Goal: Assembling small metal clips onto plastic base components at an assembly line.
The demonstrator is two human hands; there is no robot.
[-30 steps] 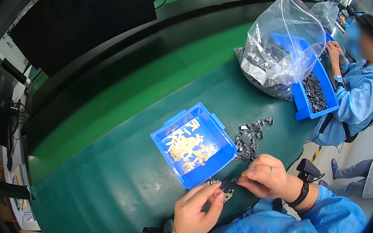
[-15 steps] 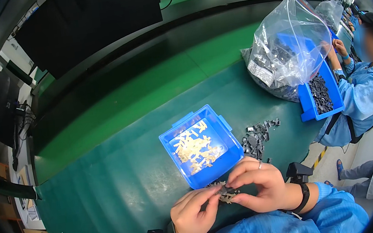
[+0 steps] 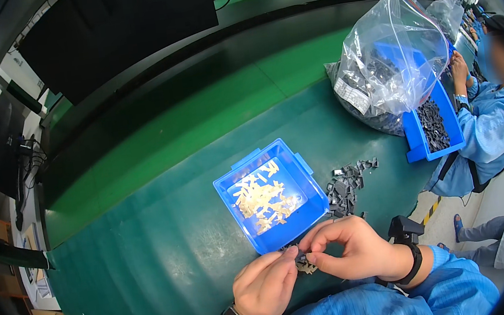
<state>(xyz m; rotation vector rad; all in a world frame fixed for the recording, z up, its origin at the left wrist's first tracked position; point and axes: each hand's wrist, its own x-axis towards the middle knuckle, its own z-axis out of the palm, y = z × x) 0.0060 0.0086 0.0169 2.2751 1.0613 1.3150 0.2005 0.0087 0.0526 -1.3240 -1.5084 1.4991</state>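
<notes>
My left hand [image 3: 265,287] and my right hand [image 3: 355,252] meet at the table's near edge, fingers pinched together. Between the fingertips is a small dark grey plastic part [image 3: 301,257], mostly covered by the fingers. Under and behind it shows a little heap of pale and dark pieces [image 3: 307,268], partly hidden by the hands. Just beyond my hands stands a blue bin [image 3: 238,173] with many small cream-coloured pieces [image 3: 263,197] scattered over its bottom. Right of that bin, loose dark grey plastic parts [image 3: 345,190] lie on the green mat.
At the right, a large clear plastic bag [image 3: 374,73] of dark parts stands against a blue bin [image 3: 416,148] of black parts. A co-worker [image 3: 489,119] in blue sits beyond it. A black monitor [image 3: 124,38] rises at the back left above the green table [image 3: 151,258].
My left hand has rolled over so more of its back and the watch show, and its fingers are closer together. My right fingers have drawn in. The co-worker's hands have moved.
</notes>
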